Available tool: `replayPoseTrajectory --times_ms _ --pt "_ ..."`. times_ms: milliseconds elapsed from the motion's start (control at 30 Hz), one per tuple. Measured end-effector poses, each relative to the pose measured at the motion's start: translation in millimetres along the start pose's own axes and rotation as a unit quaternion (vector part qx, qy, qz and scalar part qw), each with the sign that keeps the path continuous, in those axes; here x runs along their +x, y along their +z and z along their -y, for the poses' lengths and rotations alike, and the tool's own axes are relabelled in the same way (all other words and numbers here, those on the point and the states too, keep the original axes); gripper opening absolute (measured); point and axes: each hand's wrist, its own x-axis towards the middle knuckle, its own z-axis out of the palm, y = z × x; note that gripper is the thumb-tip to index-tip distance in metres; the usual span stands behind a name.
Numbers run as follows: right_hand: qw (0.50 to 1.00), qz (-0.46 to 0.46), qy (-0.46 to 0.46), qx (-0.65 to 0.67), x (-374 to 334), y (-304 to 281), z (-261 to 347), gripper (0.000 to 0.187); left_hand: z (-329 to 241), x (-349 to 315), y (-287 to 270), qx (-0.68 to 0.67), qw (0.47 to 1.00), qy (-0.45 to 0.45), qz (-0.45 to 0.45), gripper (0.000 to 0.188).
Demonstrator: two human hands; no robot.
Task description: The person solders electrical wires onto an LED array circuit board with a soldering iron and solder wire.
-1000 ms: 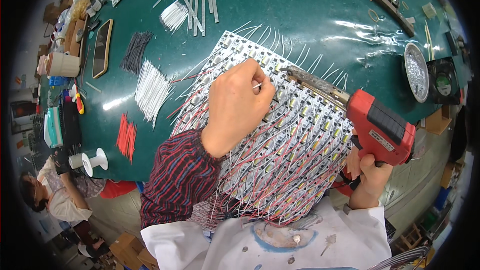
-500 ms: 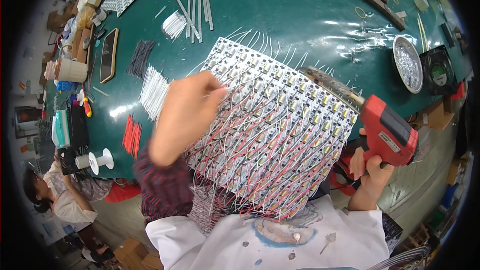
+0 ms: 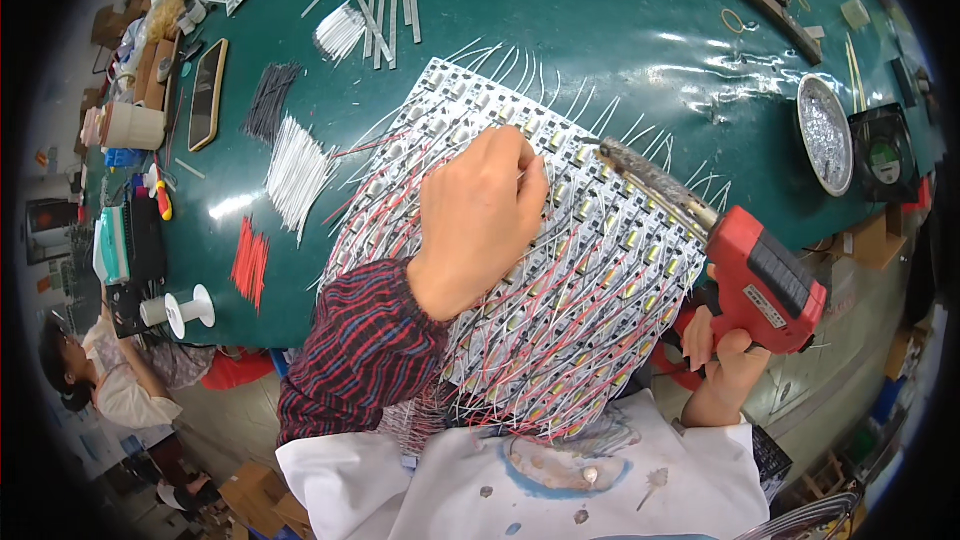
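Observation:
A panel of white circuit boards (image 3: 640,210) lies at the table's near edge, thickly covered with red, white and dark wires. My left hand (image 3: 485,210) is over its middle, with thumb and fingers pinched together. Whatever sits between those fingertips is hidden. My right hand (image 3: 735,370) grips a red and black soldering gun (image 3: 765,285) at the panel's right side. The gun's long, dirty metal tip (image 3: 655,175) points left, over the far right edge of the panel, with its end to the right of my left hand.
Bundles of white wires (image 3: 297,175), black wires (image 3: 270,100) and red wires (image 3: 250,265) lie left on the green table (image 3: 560,10). A phone (image 3: 208,95) and spool (image 3: 190,311) are farther left. At right stand a metal bowl (image 3: 826,135) and black fan (image 3: 885,155). A person (image 3: 120,370) sits far left.
My left hand has moved right, from the panel's left edge to over its middle. The soldering gun has shifted slightly left and down. The view has turned a little.

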Motion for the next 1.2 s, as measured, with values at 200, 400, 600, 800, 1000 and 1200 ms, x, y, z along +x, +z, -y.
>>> replayPoseTrajectory --times_ms 200,400,600,800,1000,1200 --pt "0.997 0.037 0.065 0.017 3.1 -5.4 -5.0 0.068 2.9 4.6 0.8 -0.054 0.998 -0.024 0.008 0.012" --pt "0.996 0.033 0.082 0.009 6.9 -3.3 -4.7 0.065 4.5 5.4 1.3 -0.056 0.998 -0.015 0.009 0.012" --pt "0.997 0.039 0.072 0.005 5.8 -3.9 -6.9 0.062 4.2 5.9 0.7 -0.047 0.999 -0.003 0.004 0.012" --pt "0.997 0.067 0.039 -0.029 4.2 -4.9 -9.5 0.048 5.0 5.0 2.6 -0.036 0.999 -0.002 -0.003 0.013" --pt "0.997 0.064 0.023 -0.023 2.9 -5.7 -11.3 0.052 4.8 5.2 3.2 -0.033 0.999 -0.003 -0.006 0.013" --pt "0.999 0.047 -0.008 0.018 1.5 -2.2 -12.4 0.058 4.6 5.2 1.8 -0.029 1.000 -0.002 -0.003 0.012"
